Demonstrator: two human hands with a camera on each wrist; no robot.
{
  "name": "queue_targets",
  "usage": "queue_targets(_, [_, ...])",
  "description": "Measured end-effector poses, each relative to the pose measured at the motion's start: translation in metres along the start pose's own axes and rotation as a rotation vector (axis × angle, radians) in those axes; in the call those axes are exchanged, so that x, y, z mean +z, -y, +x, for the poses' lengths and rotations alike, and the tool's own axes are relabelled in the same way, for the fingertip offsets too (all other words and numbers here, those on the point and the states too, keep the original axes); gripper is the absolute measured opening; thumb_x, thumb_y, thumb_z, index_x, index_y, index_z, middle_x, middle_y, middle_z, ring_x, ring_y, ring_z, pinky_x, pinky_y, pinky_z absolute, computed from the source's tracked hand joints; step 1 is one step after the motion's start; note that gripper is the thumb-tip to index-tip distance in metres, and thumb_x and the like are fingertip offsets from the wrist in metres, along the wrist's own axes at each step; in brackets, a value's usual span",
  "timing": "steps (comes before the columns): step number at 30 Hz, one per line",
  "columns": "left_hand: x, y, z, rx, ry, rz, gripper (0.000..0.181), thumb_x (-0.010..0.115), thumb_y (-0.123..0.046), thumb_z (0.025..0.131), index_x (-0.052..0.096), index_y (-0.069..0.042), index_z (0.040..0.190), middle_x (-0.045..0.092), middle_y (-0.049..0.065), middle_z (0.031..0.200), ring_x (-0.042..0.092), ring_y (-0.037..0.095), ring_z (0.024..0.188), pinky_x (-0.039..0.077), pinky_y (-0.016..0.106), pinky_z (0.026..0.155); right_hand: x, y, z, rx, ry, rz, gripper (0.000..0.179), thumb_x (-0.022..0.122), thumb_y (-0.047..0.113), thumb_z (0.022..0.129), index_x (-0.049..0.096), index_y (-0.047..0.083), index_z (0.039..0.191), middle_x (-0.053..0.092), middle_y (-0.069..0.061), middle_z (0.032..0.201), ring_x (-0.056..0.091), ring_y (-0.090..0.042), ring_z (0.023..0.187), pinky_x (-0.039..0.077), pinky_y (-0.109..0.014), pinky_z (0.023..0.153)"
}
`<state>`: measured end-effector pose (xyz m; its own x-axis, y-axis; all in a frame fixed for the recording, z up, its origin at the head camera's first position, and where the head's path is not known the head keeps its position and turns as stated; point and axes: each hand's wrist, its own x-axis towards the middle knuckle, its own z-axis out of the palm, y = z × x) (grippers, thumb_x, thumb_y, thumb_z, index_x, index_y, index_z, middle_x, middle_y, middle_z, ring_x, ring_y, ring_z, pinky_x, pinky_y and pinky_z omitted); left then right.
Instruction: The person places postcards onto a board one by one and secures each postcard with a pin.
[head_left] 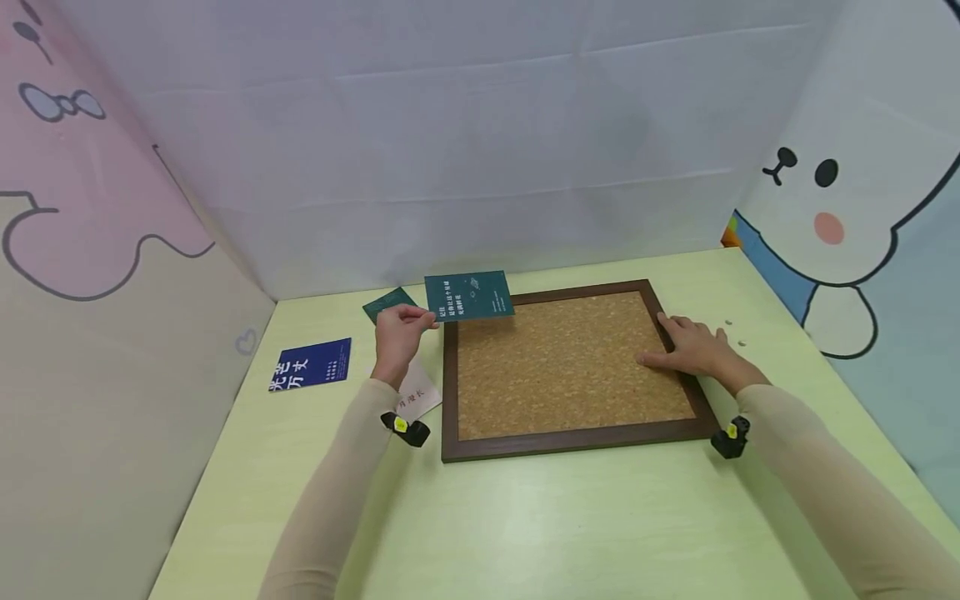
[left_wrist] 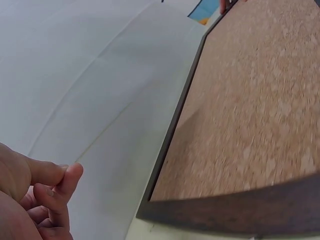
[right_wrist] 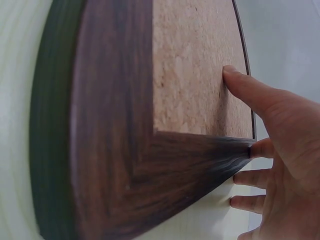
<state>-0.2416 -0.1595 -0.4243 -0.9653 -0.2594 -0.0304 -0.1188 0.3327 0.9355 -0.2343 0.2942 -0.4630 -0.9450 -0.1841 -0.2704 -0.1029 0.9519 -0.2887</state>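
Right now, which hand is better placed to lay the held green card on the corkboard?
Left, likely: the left hand pinches the green card near the corkboard, while the right hand touches the frame.

Both sleeved forearms [head_left: 322, 500] reach forward; left hand [head_left: 397, 337] pinches, thumb against forefinger; right hand [head_left: 693, 348] spreads thumb from fingers [right_wrist: 253, 178].

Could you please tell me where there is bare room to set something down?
The broadest bare patch of table lies in front of the corkboard, between the left sleeve and the right sleeve. Another is in front of the blue card, left of the left sleeve. It is crowded by the corkboard's left edge: left hand, green cards, white card.
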Motion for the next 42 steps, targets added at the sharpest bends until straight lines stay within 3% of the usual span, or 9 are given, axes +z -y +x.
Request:
queue_targets(6, [0.023, -0.007, -0.002, -0.018, 0.068, -0.002, 0.019, 0.069, -0.02, 0.092, 0.069, -0.003, 0.099, 0.071, 0.023, 0.103, 0.066, 0.034, 0.103, 0.04, 0.032, 0.073, -0.001, 0.003, -0.001, -0.002, -0.001, -0.003, 0.105, 0.058, 0.064, 0.086, 0.016, -0.007, 0.152, 0.024, -0.04, 0.149, 0.026, -0.062, 0.132, 0.012, -0.08, 0.101])
queue_targets(14, [0.05, -0.016, -0.005, -0.005, 0.126, -0.021, 0.016, 0.067, -0.017, 0.093, 0.07, -0.002, 0.098, 0.071, 0.023, 0.104, 0.067, 0.036, 0.104, 0.041, 0.028, 0.068, 0.001, 0.002, 0.0, -0.006, -0.002, -0.004, 0.106, 0.057, 0.065, 0.086, 0.016, -0.007, 0.152, 0.024, -0.04, 0.149, 0.026, -0.063, 0.131, 0.013, -0.08, 0.1])
queue_targets(25, [0.073, -0.023, -0.009, 0.022, 0.172, -0.042, 0.017, 0.067, -0.016, 0.093, 0.068, 0.0, 0.098, 0.071, 0.025, 0.1, 0.067, 0.038, 0.103, 0.048, 0.041, 0.083, 0.001, 0.005, 0.0, -0.01, -0.001, 0.001, 0.106, 0.057, 0.065, 0.086, 0.015, -0.007, 0.152, 0.023, -0.039, 0.149, 0.025, -0.063, 0.132, 0.012, -0.08, 0.101])
queue_targets(34, [0.097, -0.021, -0.015, 0.051, 0.198, 0.004, 0.015, 0.068, -0.017, 0.093, 0.07, -0.003, 0.096, 0.074, 0.017, 0.099, 0.07, 0.029, 0.099, 0.046, 0.027, 0.07, 0.001, 0.007, 0.001, -0.004, 0.003, 0.009, 0.106, 0.057, 0.064, 0.087, 0.015, -0.007, 0.153, 0.022, -0.039, 0.15, 0.024, -0.062, 0.133, 0.011, -0.079, 0.102])
queue_targets(42, [0.122, -0.022, -0.019, 0.01, 0.214, -0.027, 0.013, 0.07, -0.014, 0.091, 0.071, -0.002, 0.093, 0.073, 0.013, 0.101, 0.07, 0.028, 0.099, 0.045, 0.026, 0.07, 0.002, 0.007, 0.002, -0.005, 0.003, 0.005, 0.106, 0.057, 0.065, 0.086, 0.015, -0.007, 0.152, 0.023, -0.038, 0.15, 0.025, -0.062, 0.133, 0.012, -0.079, 0.101])
